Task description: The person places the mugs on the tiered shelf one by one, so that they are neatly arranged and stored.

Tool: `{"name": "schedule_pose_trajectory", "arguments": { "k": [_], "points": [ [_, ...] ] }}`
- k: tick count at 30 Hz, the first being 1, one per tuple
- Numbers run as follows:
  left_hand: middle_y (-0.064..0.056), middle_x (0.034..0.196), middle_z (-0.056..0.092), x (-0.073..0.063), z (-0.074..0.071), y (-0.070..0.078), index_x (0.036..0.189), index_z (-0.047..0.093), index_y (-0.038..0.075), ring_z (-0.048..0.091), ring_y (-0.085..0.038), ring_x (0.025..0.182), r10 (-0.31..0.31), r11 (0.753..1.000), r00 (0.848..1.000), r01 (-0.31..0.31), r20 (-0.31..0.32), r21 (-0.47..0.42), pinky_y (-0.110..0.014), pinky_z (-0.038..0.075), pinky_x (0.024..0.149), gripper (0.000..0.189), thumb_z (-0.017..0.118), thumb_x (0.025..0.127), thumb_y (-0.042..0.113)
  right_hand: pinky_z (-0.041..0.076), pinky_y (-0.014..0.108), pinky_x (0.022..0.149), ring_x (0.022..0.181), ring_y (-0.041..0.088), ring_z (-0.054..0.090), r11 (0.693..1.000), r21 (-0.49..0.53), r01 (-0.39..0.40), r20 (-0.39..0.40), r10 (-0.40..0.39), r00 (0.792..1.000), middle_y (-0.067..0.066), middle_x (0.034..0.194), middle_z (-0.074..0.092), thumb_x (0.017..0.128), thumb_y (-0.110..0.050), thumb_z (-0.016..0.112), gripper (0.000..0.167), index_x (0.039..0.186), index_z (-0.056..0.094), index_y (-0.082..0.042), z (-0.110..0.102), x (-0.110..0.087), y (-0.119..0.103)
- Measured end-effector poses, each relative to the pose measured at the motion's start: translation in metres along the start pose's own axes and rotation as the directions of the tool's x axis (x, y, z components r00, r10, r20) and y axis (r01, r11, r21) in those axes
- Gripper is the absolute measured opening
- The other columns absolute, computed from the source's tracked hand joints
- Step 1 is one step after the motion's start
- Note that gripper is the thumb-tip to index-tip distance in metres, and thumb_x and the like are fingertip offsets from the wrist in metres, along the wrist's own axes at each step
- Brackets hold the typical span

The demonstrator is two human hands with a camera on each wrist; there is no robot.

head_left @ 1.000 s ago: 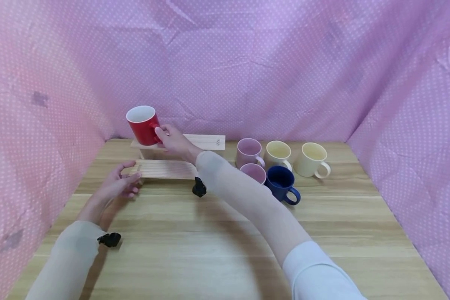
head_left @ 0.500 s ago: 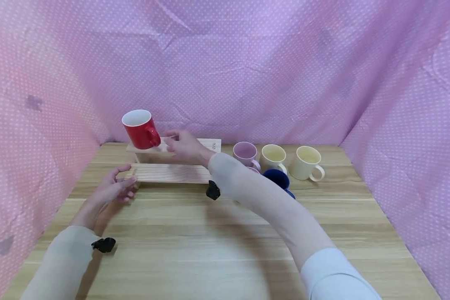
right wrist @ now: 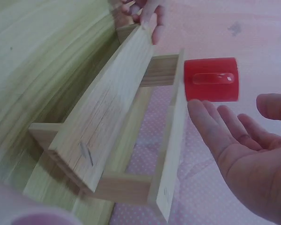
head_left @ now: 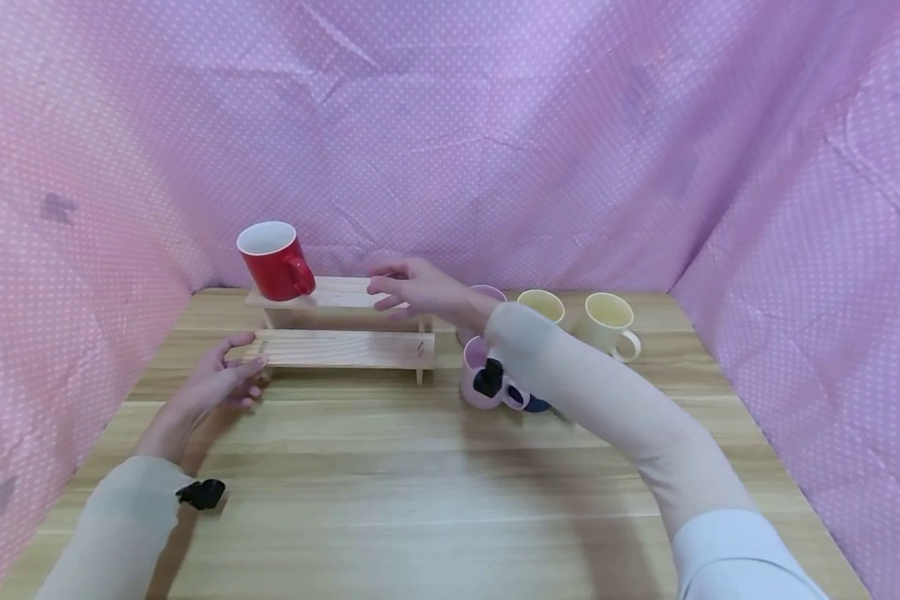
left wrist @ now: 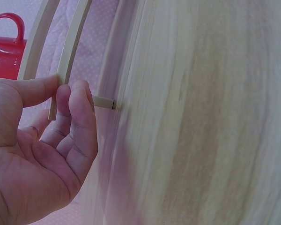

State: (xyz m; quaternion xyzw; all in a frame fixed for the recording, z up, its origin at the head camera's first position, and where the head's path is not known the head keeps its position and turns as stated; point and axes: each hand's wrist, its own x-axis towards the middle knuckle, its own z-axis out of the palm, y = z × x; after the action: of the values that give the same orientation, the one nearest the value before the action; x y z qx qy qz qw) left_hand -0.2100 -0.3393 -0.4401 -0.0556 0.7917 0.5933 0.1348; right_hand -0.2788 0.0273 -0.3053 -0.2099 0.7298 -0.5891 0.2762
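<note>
My left hand (head_left: 219,381) had hold of the left end of the wooden rack (head_left: 345,348), thumb and fingertips pinching the end of its lower, front board, the other fingers loosely bent below. My right hand (head_left: 423,292) was open and held nothing; its fingers reached leftward, a little spread, over the right part of the rack's upper board (head_left: 333,292), well apart from the red mug (head_left: 273,267). That mug stood upright at the left end of the upper board, its white inside showing and its handle towards the board's right end. The rack itself stood near the back left corner of the table (head_left: 345,500), its boards running along the back edge. To the right of it were the other mugs, partly covered by my right arm: a yellow mug (head_left: 608,321) towards the back right corner, handle out to the right, a second yellow one (head_left: 542,307) to its left, and a pink mug (head_left: 491,293) behind my right wrist. Nearer the front edge stood another pink mug (head_left: 468,377), with a dark blue mug (head_left: 538,405) just beside it, mostly hidden. Pink dotted cloth (head_left: 450,167) hung behind the table's back edge and along both sides.
</note>
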Motion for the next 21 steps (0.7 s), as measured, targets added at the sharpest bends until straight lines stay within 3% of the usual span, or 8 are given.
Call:
{"name": "schedule_pose_trajectory", "arguments": {
  "k": [7,13,21],
  "points": [
    [-0.002,0.095,0.071,-0.005,0.001,0.003,0.16,0.012,0.01,0.066,-0.016,0.069,0.007,1.0,1.0,-0.007,-0.001,-0.003,-0.034,0.06,0.06,0.082,0.064,0.102,0.033,0.056,0.045,0.094,0.122,0.033,0.061,1.0,0.014,0.02,0.04,-0.02,0.999,0.02,0.143,0.054,0.107,-0.027,0.056,0.051,0.151,0.043,-0.003,-0.029,-0.042,0.007],
    [-0.004,0.095,0.07,-0.005,0.003,0.001,0.161,0.012,0.01,0.066,-0.017,0.069,0.01,1.0,1.0,-0.01,-0.011,0.011,-0.034,0.06,0.06,0.081,0.064,0.102,0.033,0.055,0.046,0.097,0.123,0.037,0.06,1.0,0.014,0.026,0.0,-0.026,1.0,0.018,0.14,0.058,0.107,-0.027,0.056,0.045,0.146,0.049,-0.006,-0.055,-0.084,0.019],
    [-0.003,0.094,0.07,-0.002,0.0,-0.001,0.161,0.011,0.009,0.066,-0.017,0.069,0.03,1.0,1.0,-0.03,-0.007,0.005,-0.035,0.06,0.059,0.08,0.062,0.103,0.031,0.052,0.05,0.1,0.127,0.045,0.054,0.996,0.009,0.09,-0.078,-0.089,0.993,0.022,0.141,0.055,0.108,-0.023,0.053,0.048,0.148,0.043,0.002,-0.087,-0.15,0.05]
  ]
}}
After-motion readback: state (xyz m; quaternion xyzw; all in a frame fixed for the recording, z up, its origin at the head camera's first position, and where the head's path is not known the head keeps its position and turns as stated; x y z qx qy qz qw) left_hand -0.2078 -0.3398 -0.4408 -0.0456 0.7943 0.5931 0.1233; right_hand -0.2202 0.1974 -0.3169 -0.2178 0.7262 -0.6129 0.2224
